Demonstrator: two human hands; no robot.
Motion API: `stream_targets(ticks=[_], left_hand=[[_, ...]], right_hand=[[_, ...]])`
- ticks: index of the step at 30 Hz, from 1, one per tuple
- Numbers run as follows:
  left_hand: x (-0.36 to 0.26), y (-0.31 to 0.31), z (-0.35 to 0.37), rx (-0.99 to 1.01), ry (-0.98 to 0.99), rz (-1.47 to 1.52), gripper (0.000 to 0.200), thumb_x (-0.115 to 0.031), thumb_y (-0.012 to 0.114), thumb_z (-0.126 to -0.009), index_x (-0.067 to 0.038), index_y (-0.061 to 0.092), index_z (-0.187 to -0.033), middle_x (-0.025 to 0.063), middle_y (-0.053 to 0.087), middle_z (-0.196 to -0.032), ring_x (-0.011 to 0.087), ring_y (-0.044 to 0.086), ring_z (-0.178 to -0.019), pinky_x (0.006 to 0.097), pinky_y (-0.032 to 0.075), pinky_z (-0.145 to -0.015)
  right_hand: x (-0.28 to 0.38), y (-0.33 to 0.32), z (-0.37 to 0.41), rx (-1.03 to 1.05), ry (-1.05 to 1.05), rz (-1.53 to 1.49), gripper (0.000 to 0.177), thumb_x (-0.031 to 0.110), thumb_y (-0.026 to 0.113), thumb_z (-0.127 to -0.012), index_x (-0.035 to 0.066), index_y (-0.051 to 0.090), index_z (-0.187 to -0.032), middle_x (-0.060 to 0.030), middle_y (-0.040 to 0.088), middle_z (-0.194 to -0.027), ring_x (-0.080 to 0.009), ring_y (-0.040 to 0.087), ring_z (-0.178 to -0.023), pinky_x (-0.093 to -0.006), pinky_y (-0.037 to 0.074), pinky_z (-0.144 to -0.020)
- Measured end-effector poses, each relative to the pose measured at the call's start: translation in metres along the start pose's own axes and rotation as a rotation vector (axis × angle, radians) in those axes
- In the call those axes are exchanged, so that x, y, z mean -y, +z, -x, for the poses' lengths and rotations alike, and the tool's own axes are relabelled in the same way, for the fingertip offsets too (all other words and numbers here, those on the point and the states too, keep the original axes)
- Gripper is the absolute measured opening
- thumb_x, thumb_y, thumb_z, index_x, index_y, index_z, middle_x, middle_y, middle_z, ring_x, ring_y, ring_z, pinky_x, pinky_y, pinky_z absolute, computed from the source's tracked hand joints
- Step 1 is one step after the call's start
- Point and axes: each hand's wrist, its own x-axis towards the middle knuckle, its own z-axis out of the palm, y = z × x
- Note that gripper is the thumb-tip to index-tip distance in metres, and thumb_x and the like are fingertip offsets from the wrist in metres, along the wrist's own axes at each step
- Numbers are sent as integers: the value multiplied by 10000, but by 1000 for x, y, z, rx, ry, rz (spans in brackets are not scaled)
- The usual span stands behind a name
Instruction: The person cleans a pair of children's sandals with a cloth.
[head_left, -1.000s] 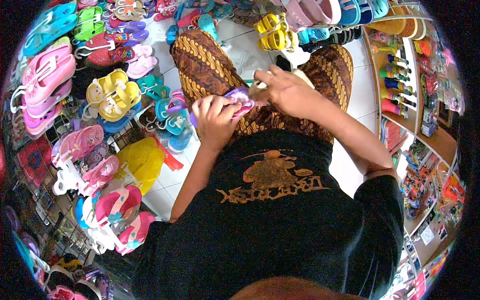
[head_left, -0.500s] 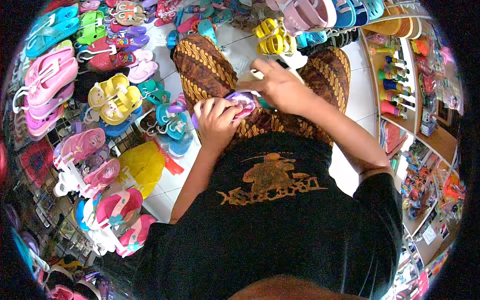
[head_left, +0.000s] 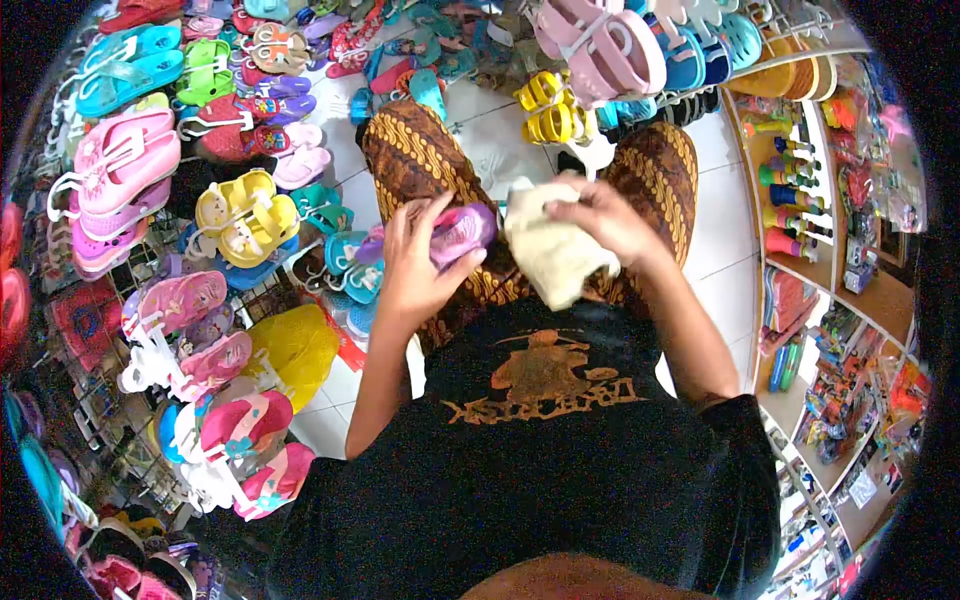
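Note:
Purple and pink footwear (head_left: 463, 233) is held over the lap by my left hand (head_left: 415, 265), its thumb and fingers around the near side. To its right, my right hand (head_left: 610, 222) grips a pale cream cloth (head_left: 555, 250), which hangs down in front of the patterned trousers (head_left: 415, 140). A small space separates the cloth from the footwear. The fingertips of my right hand are partly blurred.
Hanging children's sandals, among them a yellow pair (head_left: 247, 217) and a pink pair (head_left: 125, 155), crowd the left side. More clogs (head_left: 600, 45) hang ahead. Shelves with toys (head_left: 790, 190) stand at the right. White tiles (head_left: 715, 225) show beside the knees.
My right hand has moved away from the footwear, and the cloth now hangs spread below it. My left hand has turned and its fingers have lifted, showing more of the footwear.

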Motion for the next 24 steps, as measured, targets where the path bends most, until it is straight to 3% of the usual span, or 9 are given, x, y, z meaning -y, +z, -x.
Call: stream_targets(ticks=[4, 7, 10, 11, 14, 19, 20, 22, 24], left_hand=[[12, -39, 1, 291, -74, 55, 917, -337, 848, -692, -57, 396, -1439, 200, 498, -1293, 391, 463, -1252, 467, 346, -1090], [29, -49, 4, 403, -199, 118, 939, -239, 862, -675, -53, 377, -1457, 198, 502, -1326, 350, 498, -1262, 412, 389, -1075], [31, -47, -2, 367, -353, 380, 971, -165, 867, -680, -48, 335, -1484, 180, 503, -1379, 289, 526, -1258, 395, 433, -1044], [33, -42, -2, 303, -440, 637, 1024, -94, 872, -686, -45, 273, -1515, 162, 501, -1401, 229, 529, -1252, 374, 451, -1033], [8, -50, -17, 103, -339, 595, 1064, -71, 878, -692, -56, 229, -1534, 149, 509, -1381, 217, 551, -1214, 363, 451, -1034], [-43, -63, -54, -259, -263, 753, 1013, 47, 789, -771, -82, 136, -1535, 159, 537, -1269, 218, 616, -1062, 390, 566, -869], [-48, -64, -62, -310, -210, 753, 1021, -40, 834, -759, -72, 164, -1529, 173, 537, -1271, 228, 608, -1075, 377, 547, -898], [-49, -67, -78, -290, -211, 331, 1057, -156, 886, -723, -55, 198, -1520, 187, 526, -1303, 256, 594, -1115, 371, 508, -954], [-21, -42, -101, -191, -252, 574, 1044, -330, 912, -673, -16, 297, -1455, 213, 538, -1320, 282, 574, -1167, 381, 462, -1003]], right_hand=[[-55, 6, -7, 458, 143, -133, 464, 245, 745, -834, 15, 634, -1222, -95, 670, -1144, -170, 627, -1045, -304, 495, -922], [-56, 6, -12, 291, 267, -86, 493, 231, 763, -814, 9, 627, -1232, -116, 666, -1154, -182, 620, -1080, -290, 484, -936], [-60, -7, -25, 319, 350, -451, 571, 174, 763, -801, -7, 565, -1305, -138, 668, -1153, -229, 672, -1006, -355, 541, -904], [-73, -11, -33, 264, 361, -493, 584, 159, 750, -812, -2, 540, -1332, -134, 671, -1147, -244, 687, -971, -385, 569, -874], [-81, -11, -42, 204, 364, -526, 551, 146, 737, -828, 5, 546, -1325, -131, 670, -1150, -240, 686, -982, -373, 575, -865], [-69, -6, -45, 258, 365, -460, 474, 148, 694, -877, 20, 552, -1310, -110, 672, -1141, -208, 687, -973, -342, 572, -853], [-60, -3, -41, 243, 374, -454, 455, 154, 686, -885, 20, 556, -1300, -104, 674, -1131, -201, 687, -964, -339, 572, -845], [-56, -1, -41, 243, 370, -436, 425, 166, 674, -897, 23, 565, -1282, -95, 676, -1112, -189, 686, -943, -333, 573, -826], [-61, -5, -44, 273, 342, -411, 402, 180, 665, -904, 26, 574, -1264, -88, 677, -1095, -181, 685, -921, -329, 573, -803]])
